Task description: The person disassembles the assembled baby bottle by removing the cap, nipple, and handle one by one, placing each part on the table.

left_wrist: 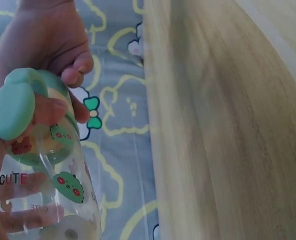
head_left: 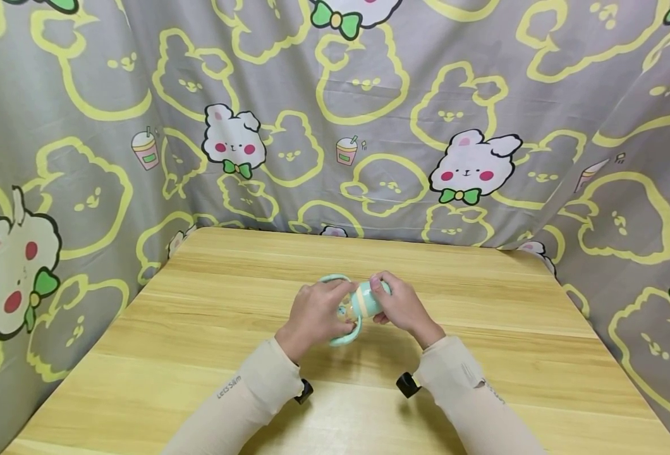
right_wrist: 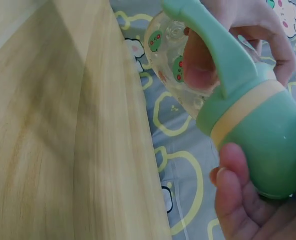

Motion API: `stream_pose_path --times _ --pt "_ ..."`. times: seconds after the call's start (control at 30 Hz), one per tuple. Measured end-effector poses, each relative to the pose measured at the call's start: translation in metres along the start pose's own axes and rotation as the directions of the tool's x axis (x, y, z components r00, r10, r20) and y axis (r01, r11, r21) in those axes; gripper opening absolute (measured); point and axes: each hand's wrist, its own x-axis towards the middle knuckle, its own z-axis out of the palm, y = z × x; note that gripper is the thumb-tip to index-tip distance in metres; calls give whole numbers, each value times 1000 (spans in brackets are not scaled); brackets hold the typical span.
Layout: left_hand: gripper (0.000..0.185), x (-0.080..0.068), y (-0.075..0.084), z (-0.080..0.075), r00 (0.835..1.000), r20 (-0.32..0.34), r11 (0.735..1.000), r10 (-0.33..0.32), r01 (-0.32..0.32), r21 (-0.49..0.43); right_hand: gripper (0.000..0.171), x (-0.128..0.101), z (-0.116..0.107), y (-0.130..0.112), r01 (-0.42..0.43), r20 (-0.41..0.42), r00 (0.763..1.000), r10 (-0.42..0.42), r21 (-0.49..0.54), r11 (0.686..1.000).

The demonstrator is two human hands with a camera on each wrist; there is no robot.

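A small child's drinking bottle (head_left: 362,303) lies on its side just above the wooden table (head_left: 198,341), held between both hands. It has a clear printed body (left_wrist: 62,195), mint green loop handles (right_wrist: 215,50), a cream ring and a mint green cap (right_wrist: 275,150). My left hand (head_left: 335,311) grips the clear body and handle end. My right hand (head_left: 382,296) curls its fingers and thumb round the green cap. In the right wrist view, my right thumb (right_wrist: 233,195) presses the cap's side. Part of the bottle is hidden behind my fingers.
A grey cloth (head_left: 369,95) printed with yellow outlines and white rabbits hangs round the table on the back and both sides. The wood surface (head_left: 517,379) spreads out around the hands. Black wrist mounts (head_left: 406,384) sit on both beige sleeves.
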Motion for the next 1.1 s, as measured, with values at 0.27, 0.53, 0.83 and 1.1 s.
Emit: stream_pose_path --times 0.27,0.53,0.83,1.1 --pt "61 2 2 -2 997 55 999 -45 46 -24 43 1 2 -2 -70 -32 997 71 21 997" --pt "58 -1 1 -3 985 151 991 -88 101 -82 39 0 4 4 -81 -16 997 82 56 995" --pt "56 -3 -2 -4 974 196 979 -116 145 -140 38 -1 4 3 -48 -7 999 48 29 998" --pt "52 -3 -4 -5 967 219 974 -129 166 -157 35 -3 1 1 3 20 1000 -4 28 1000"
